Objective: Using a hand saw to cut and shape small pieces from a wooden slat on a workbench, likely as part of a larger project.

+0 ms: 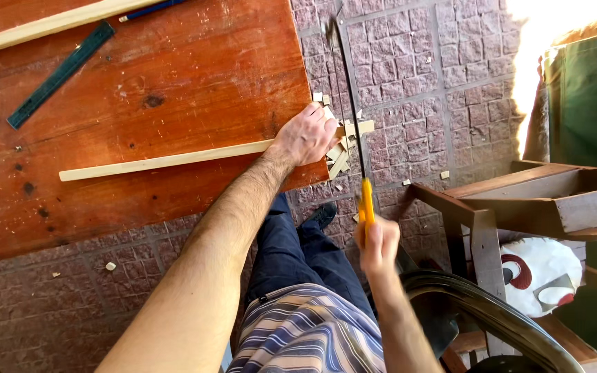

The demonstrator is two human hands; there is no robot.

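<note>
Head view: left hand (307, 135) closed down on thin wooden strip (167, 160), pinning it flat at edge of reddish wooden table (174, 83). Strip end overhangs the edge. Right hand (378, 243) fisted around yellow handle of hacksaw (351, 103), blade across the strip end. Offcuts (338, 162) on brick paving below, green ruler (60, 74) on table

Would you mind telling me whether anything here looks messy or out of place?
Yes: small wood offcuts are scattered on the brick paving beneath the table edge, where the wooden strip overhangs. A few more lie farther off. Nothing looks damaged.
</note>
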